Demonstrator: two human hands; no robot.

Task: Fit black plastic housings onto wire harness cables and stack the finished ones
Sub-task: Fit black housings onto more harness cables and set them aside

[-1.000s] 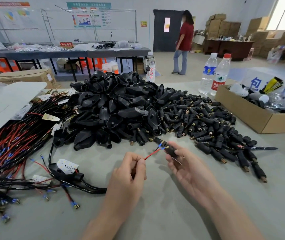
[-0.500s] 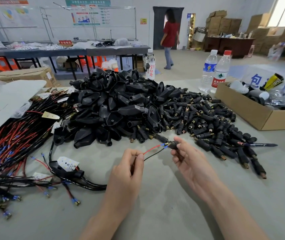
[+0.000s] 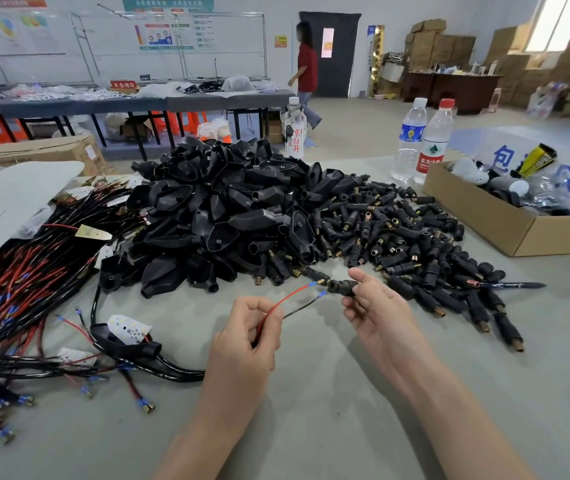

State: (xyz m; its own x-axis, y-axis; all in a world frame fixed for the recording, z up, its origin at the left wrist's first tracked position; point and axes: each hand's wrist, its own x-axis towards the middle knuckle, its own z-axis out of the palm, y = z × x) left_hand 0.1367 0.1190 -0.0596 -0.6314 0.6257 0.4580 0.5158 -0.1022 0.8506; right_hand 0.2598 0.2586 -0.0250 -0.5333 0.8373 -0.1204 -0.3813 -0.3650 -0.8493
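My left hand pinches a wire harness cable whose red wire and black wire run right, both ending in blue-sleeved terminals. My right hand pinches a small black socket at its fingertips, its open end facing the two terminals, which sit right at its mouth. Behind my hands lies a large heap of black plastic housings. A spread of small black sockets with brass ends lies to its right. One harness with a housing fitted lies at the left.
A bundle of red and black harness cables covers the left of the grey table. An open cardboard box stands at the right, two water bottles behind it. A person walks in the background.
Both hands have lifted slightly and drawn apart, so the wires stretch straighter. The socket has turned level in my right fingers, with the terminals at its mouth. The person behind has walked left.
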